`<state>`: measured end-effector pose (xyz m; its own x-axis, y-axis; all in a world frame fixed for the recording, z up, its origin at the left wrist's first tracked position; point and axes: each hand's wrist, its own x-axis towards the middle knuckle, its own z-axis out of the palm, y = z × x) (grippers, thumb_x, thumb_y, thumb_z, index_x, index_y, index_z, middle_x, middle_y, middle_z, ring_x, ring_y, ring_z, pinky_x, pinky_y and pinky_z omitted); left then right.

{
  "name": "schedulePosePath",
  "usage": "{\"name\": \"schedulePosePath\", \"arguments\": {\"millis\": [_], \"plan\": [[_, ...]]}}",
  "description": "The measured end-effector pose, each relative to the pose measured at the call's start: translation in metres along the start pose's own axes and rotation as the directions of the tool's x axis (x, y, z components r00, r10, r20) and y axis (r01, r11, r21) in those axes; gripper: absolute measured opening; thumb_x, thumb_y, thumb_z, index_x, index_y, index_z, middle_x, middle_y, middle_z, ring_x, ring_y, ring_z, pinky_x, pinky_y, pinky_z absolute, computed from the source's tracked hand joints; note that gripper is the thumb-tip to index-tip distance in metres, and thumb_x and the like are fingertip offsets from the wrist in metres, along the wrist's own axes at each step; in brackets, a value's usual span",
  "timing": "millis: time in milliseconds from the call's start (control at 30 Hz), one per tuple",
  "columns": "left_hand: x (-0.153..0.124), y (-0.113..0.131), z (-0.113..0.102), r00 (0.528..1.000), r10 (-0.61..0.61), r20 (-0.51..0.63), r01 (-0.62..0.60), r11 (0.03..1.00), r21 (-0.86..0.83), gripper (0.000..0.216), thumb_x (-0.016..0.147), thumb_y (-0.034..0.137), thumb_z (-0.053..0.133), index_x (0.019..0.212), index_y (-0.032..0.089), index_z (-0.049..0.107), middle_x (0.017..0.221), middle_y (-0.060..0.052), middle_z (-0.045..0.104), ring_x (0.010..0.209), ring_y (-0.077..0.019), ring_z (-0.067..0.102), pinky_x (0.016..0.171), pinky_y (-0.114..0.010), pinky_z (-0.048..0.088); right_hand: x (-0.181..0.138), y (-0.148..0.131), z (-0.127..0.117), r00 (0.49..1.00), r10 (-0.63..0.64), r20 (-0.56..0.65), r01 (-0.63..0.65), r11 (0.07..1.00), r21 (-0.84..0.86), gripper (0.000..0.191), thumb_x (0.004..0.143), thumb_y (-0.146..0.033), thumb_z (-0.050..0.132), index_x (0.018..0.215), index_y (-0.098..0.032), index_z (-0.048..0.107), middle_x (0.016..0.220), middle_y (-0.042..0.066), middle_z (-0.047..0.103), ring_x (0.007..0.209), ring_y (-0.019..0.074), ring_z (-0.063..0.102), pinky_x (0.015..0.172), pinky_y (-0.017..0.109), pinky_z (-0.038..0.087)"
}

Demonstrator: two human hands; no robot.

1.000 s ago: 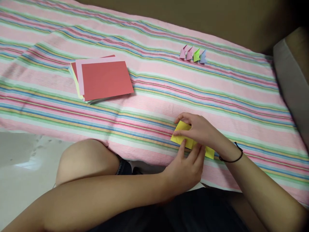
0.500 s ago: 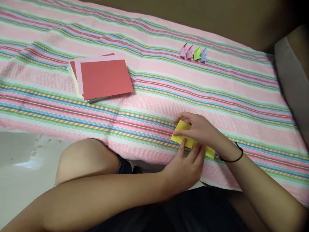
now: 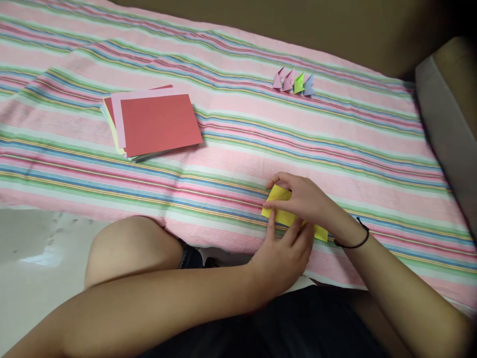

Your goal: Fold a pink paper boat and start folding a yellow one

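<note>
A piece of folded yellow paper [image 3: 286,218] lies on the striped cloth near its front edge, partly covered by both hands. My right hand [image 3: 311,199] arches over it from the right, thumb laid across the left end and index finger curled round the far edge. From the near side, my left hand [image 3: 281,256] holds the paper with its index finger stretched to the near edge by the right thumb. Its other fingers press farther right, under my right palm, and its thumb is hidden. The paper's right end [image 3: 321,233] shows beyond my left fingers.
A stack of coloured paper sheets [image 3: 160,124], red on top, lies on the striped cloth [image 3: 227,159] at the left. Several small folded paper pieces [image 3: 293,83] in pink, green and blue stand in a row farther back. A cushion-like grey edge [image 3: 441,109] borders the right.
My left index finger has slid left along the paper's near edge, closer to the right thumb. My right hand keeps nearly the same hold. The whole view has shifted slightly.
</note>
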<state>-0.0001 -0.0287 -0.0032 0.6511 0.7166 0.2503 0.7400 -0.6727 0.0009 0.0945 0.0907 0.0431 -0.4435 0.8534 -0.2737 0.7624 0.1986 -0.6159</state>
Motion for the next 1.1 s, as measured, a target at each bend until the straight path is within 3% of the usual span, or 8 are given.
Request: {"name": "schedulePosePath", "arguments": {"millis": [100,200,333,433,567,700,767,1100], "plan": [[0.000,-0.001,0.001,1.000,-0.010,0.006,0.010,1.000,-0.007,0.047,0.097,0.024,0.025,0.139,0.012,0.040,0.149,-0.010,0.032,0.138,-0.0307,0.024,0.099,-0.060,0.040,-0.004,0.004,-0.002,0.998,-0.055,-0.036,0.059,0.988,0.144,0.041,0.069,-0.041,0.072,0.104,-0.024,0.059,0.105,0.004,0.066,0.102,0.0241,0.061,0.087,0.038,0.047],[0.000,-0.002,0.001,1.000,0.002,0.001,-0.002,1.000,-0.008,0.046,0.097,0.024,0.023,0.139,0.012,0.040,0.149,-0.009,0.033,0.138,-0.0289,0.026,0.099,-0.062,0.040,-0.019,0.012,-0.007,0.965,-0.087,-0.246,0.148,0.960,0.239,0.043,0.076,-0.040,0.067,0.114,-0.024,0.056,0.118,0.006,0.061,0.111,0.0230,0.056,0.098,0.040,0.042],[0.001,-0.005,0.000,1.000,0.023,0.006,-0.023,1.000,-0.005,0.046,0.097,0.025,0.026,0.138,0.012,0.041,0.150,-0.008,0.033,0.138,-0.0283,0.026,0.099,-0.063,0.040,-0.059,0.035,-0.012,0.886,0.090,-0.456,0.036,0.965,0.260,0.030,0.081,-0.037,0.061,0.109,-0.024,0.059,0.117,0.007,0.062,0.108,0.0230,0.057,0.094,0.040,0.044],[0.001,-0.007,-0.001,1.000,0.029,0.013,-0.029,1.000,-0.006,0.046,0.097,0.027,0.026,0.139,0.013,0.040,0.150,-0.008,0.032,0.139,-0.0276,0.025,0.101,-0.063,0.037,-0.094,0.054,-0.007,0.862,0.301,-0.408,-0.167,0.929,0.331,0.030,0.079,-0.042,0.063,0.100,-0.021,0.063,0.094,0.007,0.067,0.081,0.0214,0.063,0.072,0.036,0.051],[0.003,-0.009,-0.002,0.999,0.037,0.032,-0.037,0.999,-0.015,0.047,0.098,0.028,0.025,0.141,0.013,0.037,0.150,-0.007,0.031,0.139,-0.0271,0.025,0.102,-0.063,0.035,-0.124,0.062,0.005,0.802,0.418,-0.427,-0.251,0.884,0.394,0.029,0.078,-0.047,0.064,0.089,-0.021,0.065,0.083,0.005,0.066,0.073,0.0198,0.061,0.064,0.032,0.048],[0.005,-0.011,-0.004,0.997,0.046,0.063,-0.044,0.999,-0.029,0.048,0.098,0.029,0.024,0.142,0.013,0.035,0.150,-0.005,0.031,0.140,-0.0253,0.025,0.104,-0.063,0.032,-0.129,0.051,0.010,0.868,0.490,-0.083,-0.327,0.688,0.648,0.034,0.081,-0.054,0.057,0.074,-0.021,0.057,0.051,-0.004,0.052,0.038,0.0099,0.041,0.039,0.024,0.031],[0.005,-0.012,-0.005,0.996,0.045,0.076,-0.043,0.998,-0.036,0.048,0.098,0.030,0.024,0.142,0.014,0.033,0.151,-0.004,0.029,0.140,-0.0247,0.025,0.106,-0.063,0.030,-0.126,0.047,0.009,0.872,0.488,-0.032,-0.326,0.629,0.706,0.039,0.081,-0.055,0.055,0.064,-0.020,0.051,0.048,-0.005,0.048,0.035,0.0076,0.036,0.036,0.023,0.024],[0.008,-0.013,-0.008,0.991,0.049,0.128,-0.037,0.995,-0.091,0.049,0.097,0.032,0.030,0.144,0.017,0.032,0.151,-0.006,0.028,0.141,-0.0259,0.023,0.108,-0.065,0.022,-0.125,0.050,0.004,0.777,0.441,-0.450,-0.270,0.878,0.395,0.021,0.084,-0.039,0.055,0.086,-0.020,0.061,0.059,-0.002,0.058,0.053,0.0144,0.055,0.054,0.027,0.042]]}}
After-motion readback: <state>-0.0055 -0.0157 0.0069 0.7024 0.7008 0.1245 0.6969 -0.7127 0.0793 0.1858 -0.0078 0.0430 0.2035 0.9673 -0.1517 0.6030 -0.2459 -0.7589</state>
